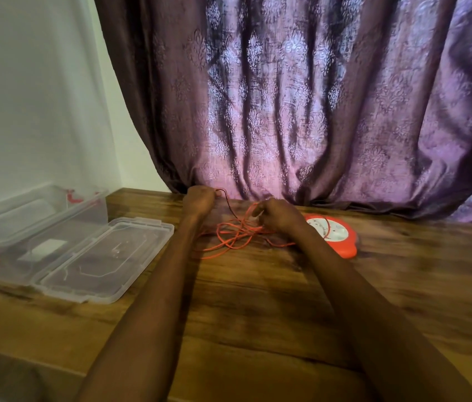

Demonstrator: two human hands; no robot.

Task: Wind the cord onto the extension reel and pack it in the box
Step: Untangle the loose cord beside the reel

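The orange cord (237, 232) lies in a loose tangle on the surface (258, 314), immediately left of the extension reel (334, 235). The reel lies flat, label face up, so its rim stays reachable for winding. One strand runs from the tangle toward the reel; whether any cord is wound on it cannot be determined.

The left hand (198, 200), left of the reel and beyond the tangle, is closed in a fist around a raised strand. The right hand (279, 217), touching or just beside the reel's left edge, pinches another strand between thumb and fingertips. Holding two separate strands apart probably serves to work the tangle loose before winding; winding appears not yet begun.

The clear plastic box (30, 227), with red latches, stands well left of the reel, its hinged lid (107, 258) folded open flat toward the reel, ready to receive it.

The surface is dark wood-grain. Behind the reel a purple patterned curtain (316, 111) drapes onto the far edge. A white wall (26, 97) rises behind the box.
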